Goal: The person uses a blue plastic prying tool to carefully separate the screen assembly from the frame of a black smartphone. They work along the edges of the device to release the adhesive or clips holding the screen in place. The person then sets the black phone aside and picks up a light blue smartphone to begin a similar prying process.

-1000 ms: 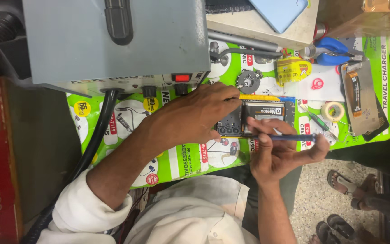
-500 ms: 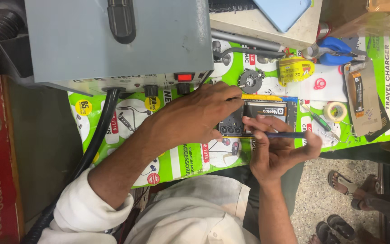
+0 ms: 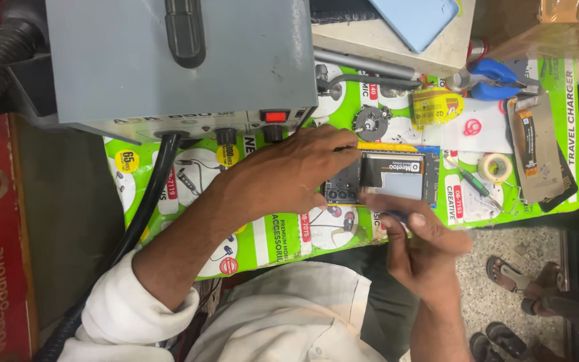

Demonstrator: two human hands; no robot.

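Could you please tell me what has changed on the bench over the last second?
The right hand has drawn back toward the body, pulling its thin tool off the opened phone to the phone's near edge. The left hand stays pressed on the phone's left end. The grey station, tape roll and blue-handled pliers have not moved.

Opened phone (image 3: 390, 177), back cover off, lay flat on the green mat, long axis running three to nine o'clock; dark circuit board toward nine, grey battery toward three. Thin dark-handled tool (image 3: 397, 218) sat at the phone's six o'clock edge.
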